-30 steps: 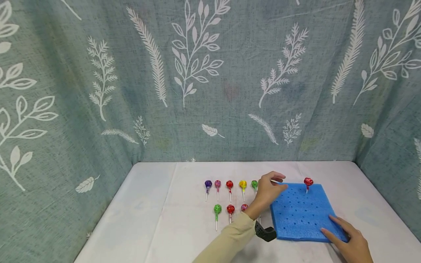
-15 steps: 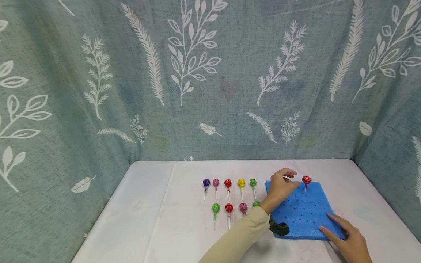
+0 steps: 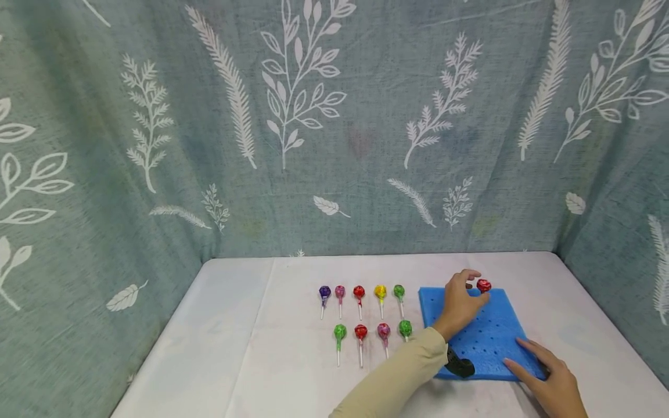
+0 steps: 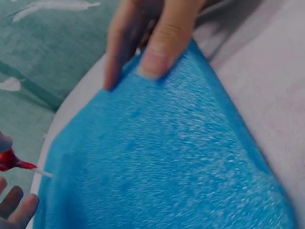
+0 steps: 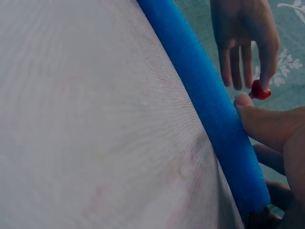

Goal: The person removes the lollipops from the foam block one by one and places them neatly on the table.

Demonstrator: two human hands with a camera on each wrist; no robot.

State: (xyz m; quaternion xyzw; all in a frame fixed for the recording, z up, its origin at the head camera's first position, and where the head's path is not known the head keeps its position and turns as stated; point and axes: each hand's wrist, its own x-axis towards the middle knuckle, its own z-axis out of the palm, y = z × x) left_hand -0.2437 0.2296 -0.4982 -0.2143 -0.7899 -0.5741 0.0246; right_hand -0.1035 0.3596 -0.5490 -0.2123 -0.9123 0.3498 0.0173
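Observation:
A red lollipop (image 3: 484, 285) stands at the far right part of a blue foam board (image 3: 491, 342), its white stick meeting the board in the left wrist view. My left hand (image 3: 462, 305) is right at this lollipop, thumb and index finger close beside the candy; in the right wrist view a fingertip overlaps it while the other fingers hang straight. My right hand (image 3: 551, 377) rests on the board's near right corner. Its thumb (image 4: 155, 62) lies on top and its forefinger reaches along the right edge, the two spread apart.
Left of the board several lollipops lie in two rows on the white table (image 3: 282, 348), among them a purple lollipop (image 3: 325, 292) and a yellow lollipop (image 3: 380, 292). Small holes dot the board. A leaf-patterned grey-green curtain (image 3: 360, 139) encloses the back and sides.
My left hand has moved right across the board, from its left edge to the red lollipop. The right hand has stayed at the corner. The head view has shifted slightly.

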